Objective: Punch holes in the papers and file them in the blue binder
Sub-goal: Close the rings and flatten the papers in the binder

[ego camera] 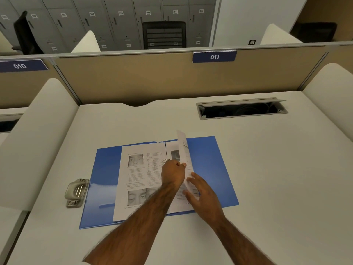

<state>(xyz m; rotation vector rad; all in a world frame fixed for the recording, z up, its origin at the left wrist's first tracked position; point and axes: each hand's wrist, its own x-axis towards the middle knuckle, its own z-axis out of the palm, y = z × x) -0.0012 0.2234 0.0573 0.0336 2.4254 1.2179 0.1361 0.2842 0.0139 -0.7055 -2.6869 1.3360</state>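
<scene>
The right hand (202,196) rests open behind the raised sheet (183,155), steadying it; the left hand (172,174) pinches its edge just beside the binder ring (166,161).

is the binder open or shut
Open. The binder lies flat with both blue covers spread on the desk, a ring showing, and pages lying inside.
</scene>
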